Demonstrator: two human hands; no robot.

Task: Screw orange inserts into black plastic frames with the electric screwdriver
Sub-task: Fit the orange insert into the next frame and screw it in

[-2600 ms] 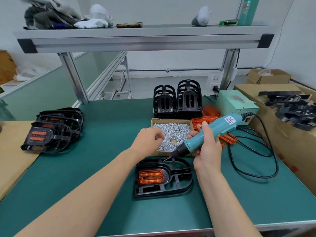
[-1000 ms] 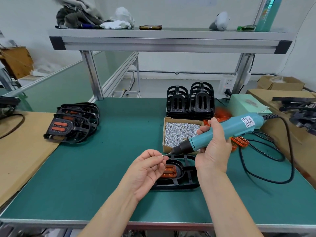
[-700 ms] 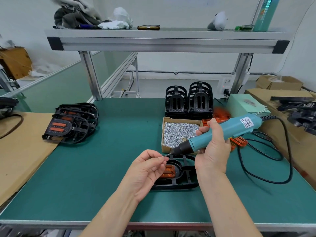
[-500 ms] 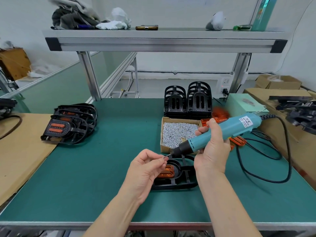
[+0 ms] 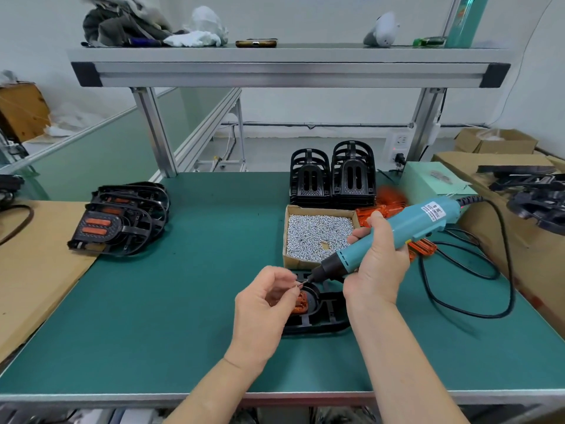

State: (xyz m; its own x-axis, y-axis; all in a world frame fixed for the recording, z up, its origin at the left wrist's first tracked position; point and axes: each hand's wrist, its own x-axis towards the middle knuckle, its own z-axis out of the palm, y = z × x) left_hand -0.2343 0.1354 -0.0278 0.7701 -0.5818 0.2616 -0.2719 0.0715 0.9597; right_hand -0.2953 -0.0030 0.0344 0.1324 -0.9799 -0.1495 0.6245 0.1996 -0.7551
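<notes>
We are pinching a small screw between the thumb and fingertip of our left hand, just above the black frame, and we are offering it to the bit of the electric screwdriver. Our right hand is wrapping around the tool's teal body, above the frame's right half. The tool's long axis is slanting down and leftward toward our left hand, so screw and bit are lining up end to end; whether they are already touching we cannot tell.

The frame is lying flat on the worktop directly beneath both hands. The orange insert is sitting in its left part, half hidden by our left hand, the nearer one to it. The screw box is sitting just behind the frame. A couple of seconds earlier our left hand was reaching into that box; now it is hovering over the frame with a screw.
</notes>
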